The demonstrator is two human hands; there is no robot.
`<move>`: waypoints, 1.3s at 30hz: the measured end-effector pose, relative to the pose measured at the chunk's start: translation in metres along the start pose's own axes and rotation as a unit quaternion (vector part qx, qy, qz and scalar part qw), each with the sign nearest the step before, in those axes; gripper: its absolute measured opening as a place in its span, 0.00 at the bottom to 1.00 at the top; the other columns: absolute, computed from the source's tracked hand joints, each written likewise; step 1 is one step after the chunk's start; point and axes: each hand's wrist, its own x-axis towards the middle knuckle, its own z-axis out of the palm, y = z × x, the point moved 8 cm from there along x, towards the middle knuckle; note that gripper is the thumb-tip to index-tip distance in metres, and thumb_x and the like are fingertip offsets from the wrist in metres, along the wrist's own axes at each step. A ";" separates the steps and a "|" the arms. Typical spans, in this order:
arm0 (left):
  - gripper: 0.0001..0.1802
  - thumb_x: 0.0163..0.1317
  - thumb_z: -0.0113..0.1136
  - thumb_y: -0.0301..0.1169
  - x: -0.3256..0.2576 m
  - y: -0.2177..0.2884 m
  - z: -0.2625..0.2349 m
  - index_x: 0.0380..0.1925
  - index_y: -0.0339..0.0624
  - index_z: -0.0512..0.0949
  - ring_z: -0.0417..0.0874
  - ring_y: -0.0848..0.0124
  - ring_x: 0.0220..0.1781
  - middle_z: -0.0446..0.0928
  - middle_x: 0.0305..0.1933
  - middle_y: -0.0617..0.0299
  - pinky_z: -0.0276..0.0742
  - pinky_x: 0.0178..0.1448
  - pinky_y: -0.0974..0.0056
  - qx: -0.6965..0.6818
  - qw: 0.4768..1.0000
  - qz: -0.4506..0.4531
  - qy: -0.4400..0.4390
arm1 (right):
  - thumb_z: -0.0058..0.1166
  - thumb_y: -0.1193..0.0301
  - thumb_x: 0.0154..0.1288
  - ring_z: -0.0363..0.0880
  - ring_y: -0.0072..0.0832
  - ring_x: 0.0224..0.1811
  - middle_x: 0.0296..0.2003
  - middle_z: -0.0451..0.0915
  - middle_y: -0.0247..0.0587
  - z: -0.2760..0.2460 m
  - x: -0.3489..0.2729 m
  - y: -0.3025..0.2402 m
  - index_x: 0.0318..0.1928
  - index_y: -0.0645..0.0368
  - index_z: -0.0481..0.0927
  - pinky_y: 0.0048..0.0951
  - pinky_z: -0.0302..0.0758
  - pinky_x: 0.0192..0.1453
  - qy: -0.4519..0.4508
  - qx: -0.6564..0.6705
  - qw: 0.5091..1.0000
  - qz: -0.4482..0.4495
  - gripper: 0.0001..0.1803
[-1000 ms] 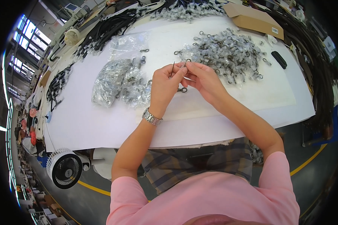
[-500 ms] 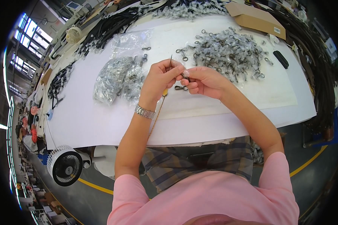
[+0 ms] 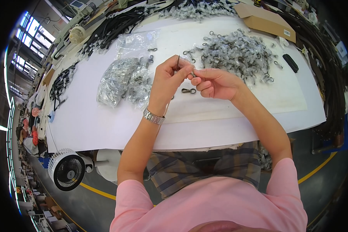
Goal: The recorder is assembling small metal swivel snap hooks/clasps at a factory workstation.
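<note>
My two hands meet fingertip to fingertip over the white table. Closed in my left hand [image 3: 169,77] is a thin dark pointed tool [image 3: 178,60], its tip poking up past the index finger; the rest of it is hidden. My right hand [image 3: 216,82] pinches a small dark metal snap hook [image 3: 193,75], mostly covered by the fingers. Just below the fingertips, an unwrapped snap hook [image 3: 188,91] lies on the table. A large heap of film-wrapped snap hooks [image 3: 239,54] spreads beyond my right hand. Left of my left hand sits a clear plastic bag [image 3: 114,87] of similar hardware.
An open cardboard box [image 3: 265,23] stands at the far right, with a black oblong case [image 3: 290,63] nearer. Bundled black straps [image 3: 112,27] cover the far left of the table [image 3: 85,127]. A white fan [image 3: 69,172] is at the near left edge.
Both hands have shifted slightly, and the right fingers have curled more. The tool's yellow part and cord, seen below my left hand before, are now mostly hidden behind the wrist.
</note>
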 end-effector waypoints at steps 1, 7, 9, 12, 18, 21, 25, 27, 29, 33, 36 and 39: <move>0.06 0.70 0.65 0.30 0.000 0.000 -0.001 0.38 0.39 0.81 0.66 0.87 0.21 0.80 0.28 0.67 0.56 0.24 0.77 0.000 1.000 0.000 0.000 | 0.55 0.68 0.79 0.68 0.10 0.26 0.33 0.79 0.28 -0.003 0.000 0.000 0.52 0.66 0.79 0.15 0.68 0.26 0.000 -0.001 1.000 0.000 0.13; 0.02 0.71 0.61 0.26 -0.002 -0.013 -0.003 0.38 0.40 0.80 0.64 0.87 0.21 0.77 0.26 0.69 0.54 0.24 0.77 -0.086 0.988 -0.112 -0.059 | 0.57 0.69 0.77 0.69 0.09 0.26 0.33 0.79 0.28 -0.004 -0.003 -0.003 0.54 0.69 0.78 0.12 0.65 0.26 -0.004 -0.014 1.000 -0.007 0.14; 0.03 0.71 0.56 0.24 0.001 -0.021 -0.008 0.38 0.40 0.79 0.62 0.85 0.20 0.71 0.23 0.72 0.53 0.23 0.76 -0.305 0.944 -0.102 -0.073 | 0.60 0.68 0.73 0.69 0.09 0.25 0.30 0.81 0.28 -0.008 -0.007 -0.023 0.48 0.67 0.84 0.13 0.65 0.26 0.095 -0.227 0.964 -0.104 0.13; 0.04 0.71 0.54 0.23 0.007 -0.028 -0.029 0.39 0.40 0.79 0.60 0.83 0.18 0.66 0.22 0.73 0.53 0.22 0.74 -0.353 0.930 -0.106 -0.001 | 0.63 0.67 0.70 0.70 0.10 0.24 0.27 0.82 0.27 0.002 -0.011 -0.038 0.40 0.64 0.89 0.15 0.65 0.26 0.162 -0.349 0.906 -0.177 0.11; 0.11 0.76 0.50 0.30 0.006 -0.023 -0.026 0.40 0.36 0.79 0.66 0.82 0.29 0.82 0.35 0.63 0.62 0.30 0.75 0.042 0.992 -0.122 -0.008 | 0.61 0.66 0.71 0.69 0.12 0.23 0.26 0.82 0.28 0.005 -0.019 -0.045 0.42 0.63 0.89 0.16 0.65 0.27 0.172 -0.413 0.857 -0.257 0.12; 0.14 0.77 0.50 0.32 0.005 -0.019 -0.019 0.46 0.34 0.81 0.68 0.81 0.31 0.84 0.37 0.61 0.66 0.34 0.74 0.053 0.989 -0.090 -0.109 | 0.61 0.68 0.71 0.71 0.13 0.24 0.26 0.83 0.29 0.011 -0.021 -0.047 0.42 0.64 0.89 0.17 0.67 0.28 0.187 -0.443 0.829 -0.287 0.11; 0.15 0.78 0.51 0.33 -0.003 -0.011 0.000 0.47 0.32 0.82 0.69 0.81 0.31 0.86 0.38 0.59 0.66 0.34 0.73 -0.041 0.979 -0.109 -0.166 | 0.60 0.69 0.72 0.75 0.15 0.26 0.27 0.83 0.31 0.017 -0.027 -0.049 0.43 0.66 0.89 0.20 0.71 0.29 0.240 -0.527 0.747 -0.327 0.12; 0.15 0.78 0.51 0.33 -0.003 -0.015 0.005 0.47 0.32 0.81 0.69 0.81 0.31 0.86 0.37 0.59 0.67 0.34 0.73 -0.041 0.978 -0.115 -0.171 | 0.60 0.69 0.70 0.78 0.21 0.25 0.26 0.84 0.36 0.023 -0.030 -0.048 0.41 0.65 0.89 0.25 0.73 0.30 0.264 -0.553 0.710 -0.346 0.11; 0.15 0.78 0.51 0.33 -0.004 -0.018 0.011 0.46 0.32 0.81 0.69 0.81 0.31 0.86 0.37 0.59 0.67 0.34 0.73 -0.041 0.976 -0.119 -0.175 | 0.60 0.69 0.67 0.81 0.28 0.25 0.26 0.86 0.41 0.028 -0.034 -0.049 0.39 0.63 0.89 0.30 0.76 0.32 0.286 -0.579 0.671 -0.365 0.10; 0.14 0.78 0.51 0.33 -0.008 -0.028 0.018 0.47 0.33 0.81 0.70 0.81 0.30 0.85 0.36 0.60 0.67 0.34 0.74 -0.088 0.974 -0.149 -0.147 | 0.59 0.70 0.66 0.83 0.41 0.29 0.27 0.83 0.46 0.047 -0.044 -0.045 0.36 0.59 0.87 0.38 0.77 0.34 0.297 -0.683 0.500 -0.442 0.07; 0.14 0.78 0.51 0.32 -0.009 -0.029 0.020 0.48 0.34 0.81 0.70 0.82 0.30 0.84 0.34 0.62 0.66 0.34 0.74 -0.107 0.973 -0.154 -0.132 | 0.60 0.72 0.65 0.84 0.42 0.30 0.29 0.84 0.45 0.053 -0.048 -0.043 0.38 0.59 0.87 0.37 0.78 0.34 0.288 -0.709 0.437 -0.472 0.06; 0.13 0.79 0.50 0.31 -0.011 -0.025 0.023 0.48 0.34 0.81 0.69 0.83 0.28 0.82 0.33 0.64 0.64 0.31 0.76 -0.095 0.980 -0.138 -0.104 | 0.63 0.74 0.64 0.85 0.41 0.30 0.31 0.86 0.43 0.056 -0.049 -0.040 0.42 0.60 0.87 0.36 0.79 0.33 0.283 -0.735 0.391 -0.476 0.07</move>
